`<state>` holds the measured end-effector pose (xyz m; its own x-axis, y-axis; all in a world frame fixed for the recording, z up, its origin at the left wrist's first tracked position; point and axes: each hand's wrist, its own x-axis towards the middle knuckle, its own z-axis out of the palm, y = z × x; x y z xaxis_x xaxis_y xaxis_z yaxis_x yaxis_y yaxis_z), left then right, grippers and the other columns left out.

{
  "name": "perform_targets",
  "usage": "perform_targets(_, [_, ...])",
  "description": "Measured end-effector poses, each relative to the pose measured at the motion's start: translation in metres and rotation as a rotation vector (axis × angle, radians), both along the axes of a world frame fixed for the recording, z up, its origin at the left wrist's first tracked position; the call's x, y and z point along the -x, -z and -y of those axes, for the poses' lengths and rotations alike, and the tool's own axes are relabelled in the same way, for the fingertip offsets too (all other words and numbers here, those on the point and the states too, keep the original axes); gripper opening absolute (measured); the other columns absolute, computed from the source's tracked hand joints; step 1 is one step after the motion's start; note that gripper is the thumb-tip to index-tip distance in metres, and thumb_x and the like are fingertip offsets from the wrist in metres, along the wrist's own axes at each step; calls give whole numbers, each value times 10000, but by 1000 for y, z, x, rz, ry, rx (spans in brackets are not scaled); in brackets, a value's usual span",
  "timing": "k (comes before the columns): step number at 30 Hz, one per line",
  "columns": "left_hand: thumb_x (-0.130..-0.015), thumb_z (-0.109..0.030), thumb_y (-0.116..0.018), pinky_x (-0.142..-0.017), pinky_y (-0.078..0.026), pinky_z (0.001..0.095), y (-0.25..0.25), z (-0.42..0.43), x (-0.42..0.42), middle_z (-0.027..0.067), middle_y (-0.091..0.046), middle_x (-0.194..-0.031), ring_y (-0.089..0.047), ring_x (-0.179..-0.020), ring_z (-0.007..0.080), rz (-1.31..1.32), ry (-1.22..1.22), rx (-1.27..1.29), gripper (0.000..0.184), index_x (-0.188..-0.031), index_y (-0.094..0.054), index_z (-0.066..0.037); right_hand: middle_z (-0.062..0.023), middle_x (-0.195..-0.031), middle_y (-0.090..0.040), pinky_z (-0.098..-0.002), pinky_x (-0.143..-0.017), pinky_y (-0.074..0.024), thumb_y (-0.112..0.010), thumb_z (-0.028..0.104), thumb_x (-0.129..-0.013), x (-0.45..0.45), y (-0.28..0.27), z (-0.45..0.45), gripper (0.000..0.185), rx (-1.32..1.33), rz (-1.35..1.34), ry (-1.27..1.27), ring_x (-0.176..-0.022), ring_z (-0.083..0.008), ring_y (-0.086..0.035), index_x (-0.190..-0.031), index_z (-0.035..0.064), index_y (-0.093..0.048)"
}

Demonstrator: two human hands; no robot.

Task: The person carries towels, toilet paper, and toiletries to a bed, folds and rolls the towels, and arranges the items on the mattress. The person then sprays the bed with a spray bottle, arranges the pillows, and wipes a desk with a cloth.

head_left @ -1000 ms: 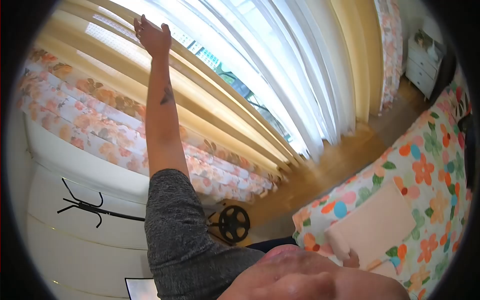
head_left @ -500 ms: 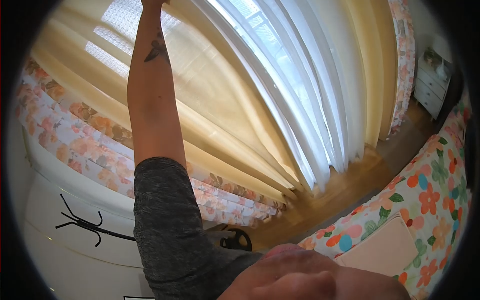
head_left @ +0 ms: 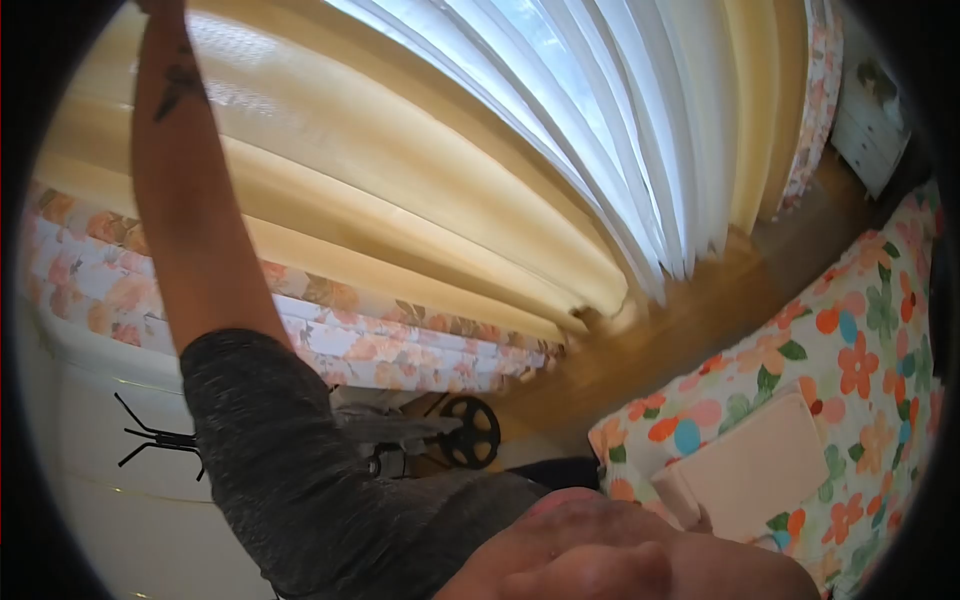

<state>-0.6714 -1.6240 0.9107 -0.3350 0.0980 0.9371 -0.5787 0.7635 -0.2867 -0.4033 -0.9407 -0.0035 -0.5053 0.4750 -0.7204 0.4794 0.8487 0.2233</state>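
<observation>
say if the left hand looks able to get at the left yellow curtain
Likely yes: the left hand, mostly cut off at the top edge, appears close to the left yellow curtain, with nothing visible in the way.

No readable text, label, brand, number or sign anywhere in view.

- Left arm (head_left: 195,210) stretched upward and away from the body, elbow almost straight.
- Upper arm (head_left: 265,425) in a short grey sleeve.
- Dark tattoo (head_left: 179,92) below the wrist.
- Left hand (head_left: 160,5) mostly cut off, fingers unclear.
</observation>
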Motion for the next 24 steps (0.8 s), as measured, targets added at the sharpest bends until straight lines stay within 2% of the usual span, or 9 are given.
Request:
perform_targets(1, [-779, -356, -615, -890, -383, 550, -10, 0, -11, 350, -47, -1390, -370, -1181, 480, 113, -46, -46, 937, -1417, 39, -145, 26, -1086, -620, -426, -793, -426, -441, 219, -880, -2, 2, -2, 356, 15, -14, 3, -974, -202, -569, -1134, 436, -563])
perform_targets(4, [-780, -296, -598, -777, -469, 445, -43, 47, -27, 303, -404, -1262, -554, -1014, 379, -6, -225, 129, 634, -1336, -365, -102, 11, -1084, -621, -428, -761, -444, -398, 215, -901, -7, 0, -3, 359, 28, -60, -65, -977, -214, -572, -1135, 427, -568])
perform_targets(7, [-783, -351, -585, -651, -470, 348, -60, 39, -38, 144, -665, -824, -631, -814, 249, 614, -1310, 275, 337, -838, -671, -29, 6, -1123, -589, -420, -809, -449, -430, 167, -898, -7, -8, -2, 345, -69, 33, -104, -1008, -213, -558, -1156, 357, -556])
perform_targets(11, [-804, -427, -553, -697, -492, 384, -47, 47, -38, 328, -511, -1121, -559, -1004, 387, 148, -786, 424, 587, -1194, -492, 7, -1, -1139, -557, -391, -863, -435, -462, 171, -897, -9, -12, 1, 254, -81, 78, -124, -1069, -203, -515, -1124, 232, -558])
perform_targets(13, [-832, -429, -499, -764, -476, 480, -47, 65, -33, 448, -222, -1268, -455, -1061, 518, -75, -201, 309, 781, -1391, -133, -25, -4, -1140, -549, -382, -870, -432, -459, 176, -902, -1, -20, 6, 234, -62, 74, -103, -1085, -200, -502, -1114, 196, -555])
perform_targets(17, [-811, -176, -490, -780, -473, 482, -20, 22, -23, 368, -307, -1192, -513, -924, 482, 170, -253, 235, 785, -1383, 5, 33, 6, -1158, -535, -379, -877, -427, -435, 185, -912, -5, -22, 7, 241, -84, 97, -133, -1097, -197, -493, -1136, 197, -525])
perform_targets(21, [-787, -54, -456, -736, -481, 446, -38, 40, -24, 283, -366, -1136, -542, -910, 387, 149, -446, 61, 590, -1348, -276, -65, 10, -1165, -528, -383, -876, -424, -423, 204, -917, -5, -26, 9, 240, -98, 90, -129, -1102, -194, -490, -1132, 211, -529])
perform_targets(23, [-804, -152, -490, -681, -452, 350, -55, 60, -26, 129, -630, -953, -585, -922, 248, 544, -1384, 517, 230, -932, -677, -112, 9, -1165, -534, -389, -878, -423, -432, 200, -910, -5, -22, 7, 249, -94, 86, -116, -1100, -194, -492, -1134, 212, -538])
perform_targets(24, [-801, -165, -498, -677, -450, 358, -65, 76, -34, 108, -648, -875, -603, -827, 213, 520, -1363, 512, 211, -875, -692, -127, 7, -1164, -540, -395, -879, -422, -441, 196, -902, -5, -18, 6, 257, -88, 74, -101, -1099, -194, -494, -1136, 213, -548])
